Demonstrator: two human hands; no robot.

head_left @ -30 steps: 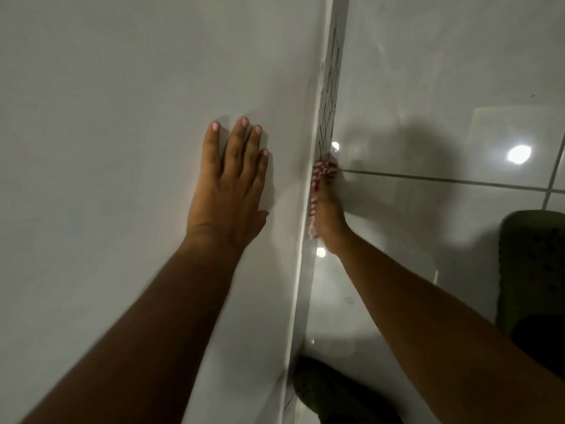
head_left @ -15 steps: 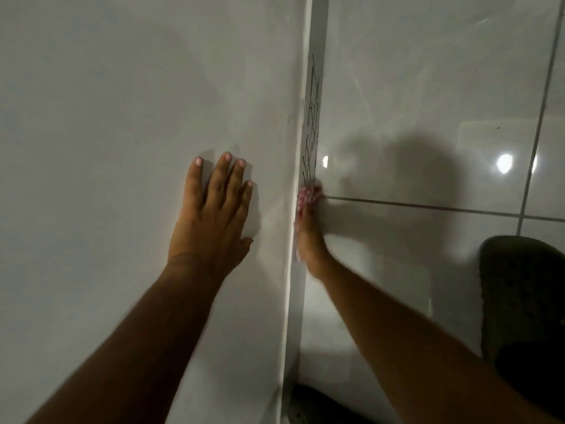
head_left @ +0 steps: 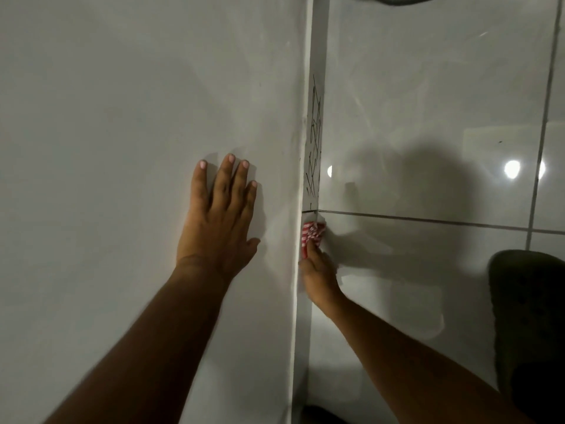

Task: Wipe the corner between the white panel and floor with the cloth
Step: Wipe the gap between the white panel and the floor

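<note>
While the left hand (head_left: 218,221) lies flat with fingers spread on the white panel (head_left: 122,117), the right hand (head_left: 318,276), at its 3 o'clock, grips the red-and-white cloth (head_left: 312,235), pressed into the corner where panel meets glossy tiled floor (head_left: 428,102), scribbled marks (head_left: 315,148) at 12 o'clock.

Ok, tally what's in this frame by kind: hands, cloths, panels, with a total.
Hands: 2, left hand flat on the panel, right hand gripping the cloth
Cloths: 1, red-and-white cloth in the corner
Panels: 1, white panel
Total: 4
</note>
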